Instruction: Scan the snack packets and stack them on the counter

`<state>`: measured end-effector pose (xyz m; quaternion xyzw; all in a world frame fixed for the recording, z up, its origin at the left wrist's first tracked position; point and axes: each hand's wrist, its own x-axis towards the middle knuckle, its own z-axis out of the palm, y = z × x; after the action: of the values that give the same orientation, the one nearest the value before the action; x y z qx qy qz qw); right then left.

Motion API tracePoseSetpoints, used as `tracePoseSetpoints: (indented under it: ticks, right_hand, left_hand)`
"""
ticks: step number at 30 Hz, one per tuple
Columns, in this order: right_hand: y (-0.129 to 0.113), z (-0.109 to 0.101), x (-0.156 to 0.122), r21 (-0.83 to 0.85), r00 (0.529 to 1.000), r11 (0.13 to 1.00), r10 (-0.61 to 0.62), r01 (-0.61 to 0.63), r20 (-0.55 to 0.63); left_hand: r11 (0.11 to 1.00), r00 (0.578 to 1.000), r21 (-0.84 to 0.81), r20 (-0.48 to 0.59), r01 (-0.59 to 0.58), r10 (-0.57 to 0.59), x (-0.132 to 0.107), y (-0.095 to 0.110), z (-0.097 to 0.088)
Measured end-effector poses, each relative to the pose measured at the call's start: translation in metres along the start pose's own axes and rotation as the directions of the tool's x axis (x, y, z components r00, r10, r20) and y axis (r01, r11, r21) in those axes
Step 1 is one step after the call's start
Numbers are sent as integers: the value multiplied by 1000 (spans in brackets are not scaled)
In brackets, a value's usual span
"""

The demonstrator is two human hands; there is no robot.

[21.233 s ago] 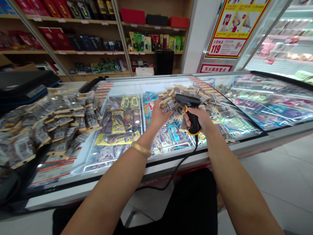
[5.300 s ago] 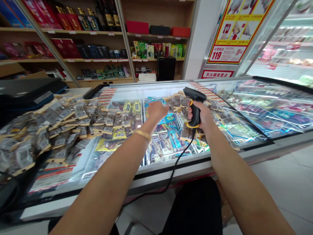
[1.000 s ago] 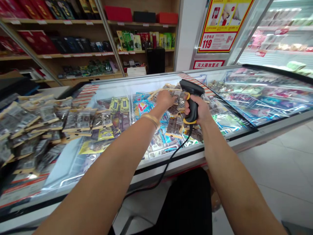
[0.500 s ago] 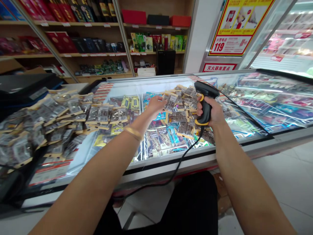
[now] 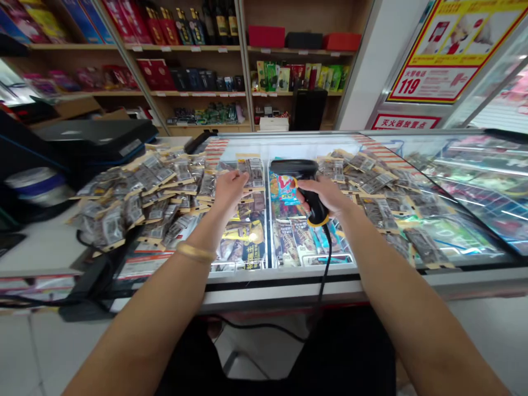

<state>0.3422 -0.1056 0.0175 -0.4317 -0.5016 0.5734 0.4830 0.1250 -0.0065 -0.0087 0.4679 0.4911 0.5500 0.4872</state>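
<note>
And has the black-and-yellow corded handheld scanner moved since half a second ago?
Yes, leftward: the scanner, held in the bare right hand, is now much nearer the long white divider inside the glass-topped white freezer.

One head-worn view, facing forward and down, left hand (image 5: 229, 191) and right hand (image 5: 328, 196) near, shelves (image 5: 284, 51) beyond

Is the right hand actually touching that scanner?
Touching: the head view shows the right hand wrapped around the scanner, with no gap between them.
</note>
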Motion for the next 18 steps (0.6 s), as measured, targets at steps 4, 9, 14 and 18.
tracePoseSetpoints:
  ticks: [4,9,14,18]
  right_hand:
    - [12,2,-5,-75,994,994,81,-75,80]
    - [15,-5,-12,-108,989,991,92,-79,115]
    - [14,-3,-11,-126,989,990,82,-66,125]
    - [14,-2,-11,-113,990,992,72,-59,120]
  left_hand:
    - [999,999,14,-6,-44,44,8,-12,-5]
    - [997,998,45,-13,-54,55,10,-13,-4]
    - [995,998,66,8,-70,70,8,-12,-5]
    - [993,997,89,18,-72,71,5,-11,-5]
